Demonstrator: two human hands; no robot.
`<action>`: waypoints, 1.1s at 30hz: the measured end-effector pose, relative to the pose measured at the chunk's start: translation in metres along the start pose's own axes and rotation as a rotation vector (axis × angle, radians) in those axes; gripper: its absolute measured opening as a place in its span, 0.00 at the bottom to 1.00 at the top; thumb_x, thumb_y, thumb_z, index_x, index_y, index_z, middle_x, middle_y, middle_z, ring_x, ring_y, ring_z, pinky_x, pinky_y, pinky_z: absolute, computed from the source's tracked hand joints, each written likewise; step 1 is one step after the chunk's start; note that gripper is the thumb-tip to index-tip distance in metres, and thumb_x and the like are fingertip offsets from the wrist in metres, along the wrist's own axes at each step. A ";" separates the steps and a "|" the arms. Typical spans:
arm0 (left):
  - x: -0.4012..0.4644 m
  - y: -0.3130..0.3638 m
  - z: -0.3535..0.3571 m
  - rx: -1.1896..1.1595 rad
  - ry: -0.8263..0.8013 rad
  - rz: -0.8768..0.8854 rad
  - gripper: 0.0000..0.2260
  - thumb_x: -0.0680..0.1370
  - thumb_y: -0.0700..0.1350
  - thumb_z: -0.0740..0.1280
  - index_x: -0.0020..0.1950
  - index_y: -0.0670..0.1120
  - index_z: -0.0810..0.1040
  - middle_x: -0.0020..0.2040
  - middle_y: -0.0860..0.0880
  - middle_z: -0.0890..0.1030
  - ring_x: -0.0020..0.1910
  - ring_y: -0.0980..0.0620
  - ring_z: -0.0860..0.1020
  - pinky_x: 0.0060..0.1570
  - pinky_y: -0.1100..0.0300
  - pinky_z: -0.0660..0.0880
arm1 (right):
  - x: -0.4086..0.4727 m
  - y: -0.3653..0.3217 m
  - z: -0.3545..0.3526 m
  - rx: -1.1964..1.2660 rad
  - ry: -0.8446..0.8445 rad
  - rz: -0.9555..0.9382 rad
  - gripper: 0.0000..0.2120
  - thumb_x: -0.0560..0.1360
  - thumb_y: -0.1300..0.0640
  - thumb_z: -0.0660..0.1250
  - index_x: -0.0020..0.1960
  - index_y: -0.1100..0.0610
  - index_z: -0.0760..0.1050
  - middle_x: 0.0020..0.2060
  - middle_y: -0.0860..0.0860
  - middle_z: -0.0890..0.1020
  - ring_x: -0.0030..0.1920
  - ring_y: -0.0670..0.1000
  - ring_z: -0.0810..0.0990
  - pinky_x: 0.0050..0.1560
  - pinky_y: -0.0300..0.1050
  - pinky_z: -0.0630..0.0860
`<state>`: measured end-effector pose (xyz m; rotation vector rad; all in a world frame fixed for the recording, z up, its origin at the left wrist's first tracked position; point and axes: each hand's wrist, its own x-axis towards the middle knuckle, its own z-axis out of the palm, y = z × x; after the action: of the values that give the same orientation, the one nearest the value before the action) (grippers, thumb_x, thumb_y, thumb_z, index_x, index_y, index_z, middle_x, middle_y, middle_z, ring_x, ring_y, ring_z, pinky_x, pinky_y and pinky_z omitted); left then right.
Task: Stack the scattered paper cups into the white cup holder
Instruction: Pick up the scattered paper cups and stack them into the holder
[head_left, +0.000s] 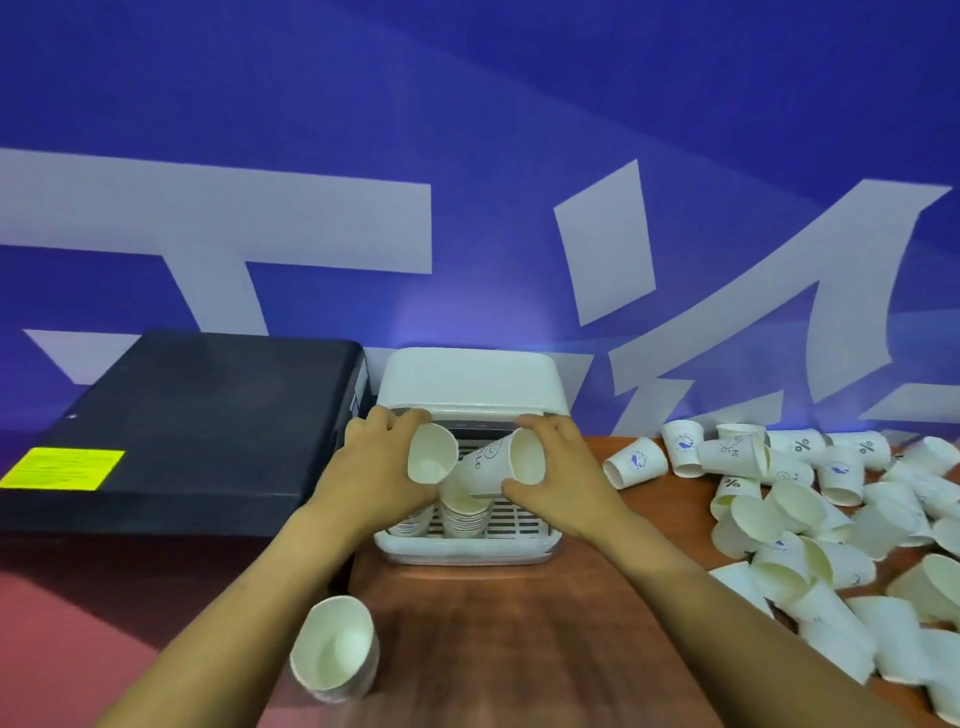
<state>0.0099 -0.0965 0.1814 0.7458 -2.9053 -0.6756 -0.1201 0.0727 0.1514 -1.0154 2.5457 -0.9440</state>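
Note:
The white cup holder stands at the back of the wooden table, its lid raised. Stacks of paper cups stand on its slatted tray. My left hand grips a tilted paper cup over the tray's left side, mouth toward me. My right hand grips a second tilted cup with printed lettering, its base over the middle stack. Both cups almost touch.
A big heap of loose paper cups covers the table's right side. A short stack of cups lies at the near left. A black box with a yellow label stands left of the holder. A blue wall rises behind.

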 end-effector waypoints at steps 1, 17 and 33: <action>-0.001 -0.006 -0.001 0.012 0.008 -0.002 0.33 0.70 0.56 0.71 0.71 0.56 0.62 0.63 0.51 0.66 0.64 0.47 0.63 0.54 0.55 0.72 | 0.001 -0.005 0.004 0.002 -0.003 0.000 0.35 0.67 0.53 0.73 0.71 0.48 0.63 0.64 0.47 0.65 0.66 0.50 0.66 0.65 0.41 0.65; 0.014 -0.039 0.014 0.079 -0.038 -0.039 0.32 0.72 0.58 0.70 0.72 0.55 0.61 0.64 0.50 0.67 0.61 0.48 0.68 0.50 0.57 0.73 | 0.024 -0.027 0.039 -0.213 -0.062 -0.092 0.31 0.69 0.48 0.69 0.71 0.48 0.66 0.63 0.45 0.68 0.65 0.49 0.64 0.62 0.39 0.64; 0.033 -0.048 0.051 0.216 -0.226 -0.059 0.34 0.72 0.57 0.69 0.74 0.52 0.59 0.68 0.47 0.66 0.65 0.45 0.66 0.59 0.52 0.71 | 0.025 0.001 0.063 -0.286 -0.247 0.016 0.39 0.69 0.39 0.68 0.75 0.46 0.56 0.71 0.46 0.66 0.69 0.52 0.65 0.68 0.47 0.64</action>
<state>-0.0069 -0.1297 0.1133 0.8296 -3.2133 -0.4839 -0.1107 0.0259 0.1032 -1.1068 2.5166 -0.4241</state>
